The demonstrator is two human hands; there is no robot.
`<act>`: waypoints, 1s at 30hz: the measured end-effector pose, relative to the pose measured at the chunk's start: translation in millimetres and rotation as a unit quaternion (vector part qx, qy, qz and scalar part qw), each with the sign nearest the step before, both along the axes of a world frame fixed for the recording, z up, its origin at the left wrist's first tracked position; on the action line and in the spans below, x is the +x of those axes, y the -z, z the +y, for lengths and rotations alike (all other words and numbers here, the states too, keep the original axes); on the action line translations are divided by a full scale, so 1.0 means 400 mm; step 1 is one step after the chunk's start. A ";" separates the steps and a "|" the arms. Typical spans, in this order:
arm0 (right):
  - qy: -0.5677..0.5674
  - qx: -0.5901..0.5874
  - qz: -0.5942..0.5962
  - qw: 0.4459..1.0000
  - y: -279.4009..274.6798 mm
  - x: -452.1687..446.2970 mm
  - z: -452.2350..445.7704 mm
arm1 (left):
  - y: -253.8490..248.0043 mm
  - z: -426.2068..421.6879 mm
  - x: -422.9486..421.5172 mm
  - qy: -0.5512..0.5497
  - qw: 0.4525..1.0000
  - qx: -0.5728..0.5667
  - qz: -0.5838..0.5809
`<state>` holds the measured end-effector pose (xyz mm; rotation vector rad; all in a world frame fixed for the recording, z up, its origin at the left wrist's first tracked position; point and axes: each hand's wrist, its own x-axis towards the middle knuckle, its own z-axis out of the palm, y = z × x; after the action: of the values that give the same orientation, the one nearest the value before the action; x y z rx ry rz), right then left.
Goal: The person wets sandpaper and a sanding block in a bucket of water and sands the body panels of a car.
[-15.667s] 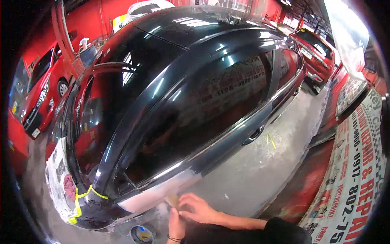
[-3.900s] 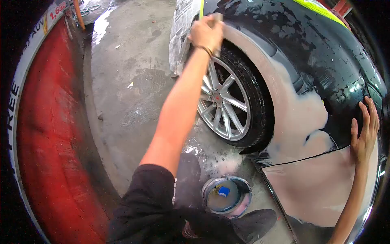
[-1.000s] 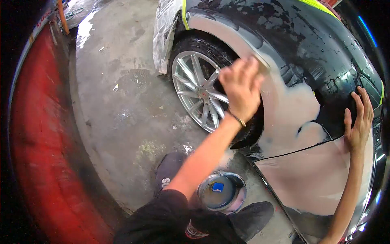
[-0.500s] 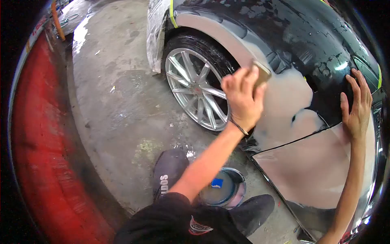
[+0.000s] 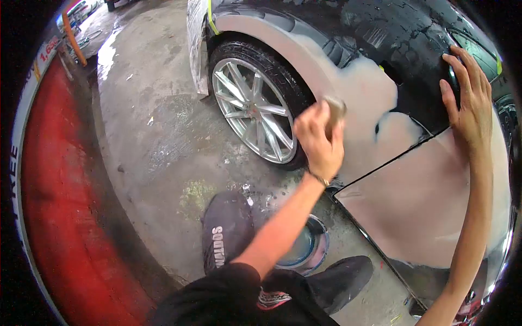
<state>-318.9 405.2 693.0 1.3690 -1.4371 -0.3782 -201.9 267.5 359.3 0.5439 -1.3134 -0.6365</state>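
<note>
I have the left hand [image 5: 321, 136] curled round what looks like a sanding block [image 5: 338, 105], its fingers gripping one side. The block sits against the pale filler patch [image 5: 361, 119] on the wheel-arch panel, just beside the arch lip. The right hand [image 5: 470, 106] grasps nothing that I can see; its fingers are spread and appear to rest on the black paintwork [image 5: 421, 103] above the door seam.

I'd judge the work as partway through. The pale coat already covers the arch and most of the visible door [image 5: 418, 206], its borders fading unevenly into black. A small dark mark shows through near the seam. How much has been rubbed smooth I can't tell from here (the left hand is slightly blurred, too).

For edges, I'd mind the arch lip beside the tyre [image 5: 255, 46], the door seam between the hands, and the yellow-green tape [image 5: 211, 19] at the patch's far end. The bucket [image 5: 319, 251] stands low, partly hidden beneath the left forearm. My widest room is leftward, where concrete floor [image 5: 152, 144] stretches between the alloy wheel [image 5: 253, 111] and the red wall [image 5: 65, 190].
</note>
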 end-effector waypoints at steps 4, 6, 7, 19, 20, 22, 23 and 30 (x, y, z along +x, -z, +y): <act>-0.020 -0.008 -0.004 1.000 -0.002 0.000 0.001 | 0.000 -0.029 0.020 -0.055 0.997 -0.024 -0.042; -0.032 -0.017 -0.011 0.999 0.007 0.003 0.004 | -0.103 -0.219 0.031 -0.050 0.997 0.013 0.048; -0.039 -0.019 -0.009 0.999 0.008 0.002 0.002 | -0.126 -0.319 0.037 -0.082 0.996 0.009 0.024; -0.075 -0.028 -0.024 0.996 0.013 -0.001 0.002 | 0.011 0.067 -0.014 -0.017 0.999 0.038 0.007; -0.083 -0.033 -0.024 0.996 0.009 0.001 0.000 | -0.008 0.016 -0.006 -0.038 0.999 0.019 0.005; -0.083 -0.039 -0.039 0.995 0.010 0.004 -0.003 | -0.104 -0.167 0.020 -0.034 0.998 0.023 0.054; -0.077 -0.041 -0.044 0.995 0.008 0.005 -0.003 | -0.147 -0.271 0.033 -0.066 0.997 0.037 0.032; -0.063 -0.043 -0.073 0.994 -0.001 0.045 -0.002 | -0.129 -0.129 0.017 0.002 0.993 0.102 0.064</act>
<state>-301.0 404.4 693.4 1.4320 -1.4590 -0.1350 -195.2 216.1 410.8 0.6560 -1.1368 -0.8011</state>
